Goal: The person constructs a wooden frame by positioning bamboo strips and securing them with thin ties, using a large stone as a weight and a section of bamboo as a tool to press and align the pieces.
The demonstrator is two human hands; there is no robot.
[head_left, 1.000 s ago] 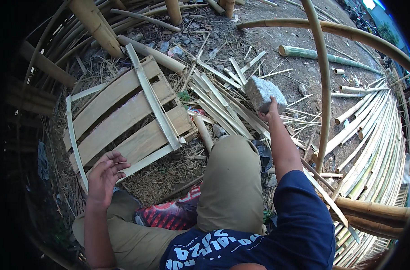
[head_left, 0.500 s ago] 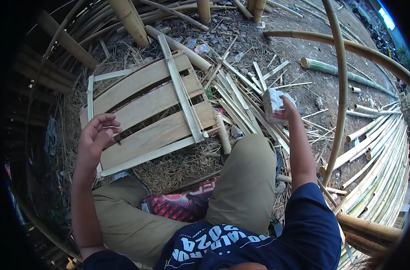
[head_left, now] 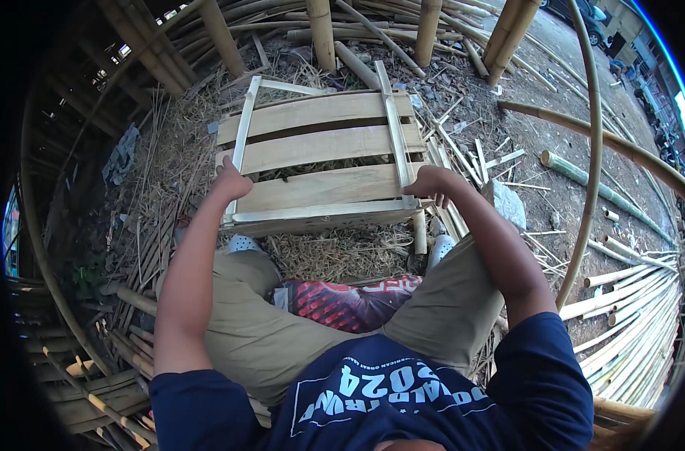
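A slatted wooden crate (head_left: 320, 147) lies in front of my knees, with pale thin strips framing its top and dark gaps between its broad boards. My left hand (head_left: 232, 183) grips its near left side, thumb pointing inward by the left strip. At the near right corner my right hand (head_left: 431, 183) is closed over the edge, its fingers bent down the outer side. The crate hides part of the fingers of both hands. Beside my right forearm sits a pale stone block (head_left: 506, 203).
Split bamboo strips (head_left: 451, 161) litter the ground right of the crate. A green bamboo pole (head_left: 583, 177) lies beyond, and a bundle of poles (head_left: 628, 331) at far right. A curved bamboo pole (head_left: 594, 150) arcs up on the right. A red-and-black printed sack (head_left: 342, 301) lies between my legs.
My right hand has left the stone block and taken hold of the crate's right corner. My left hand, formerly raised over the crate, now grips its left side. The view has turned, showing the crate straighter.
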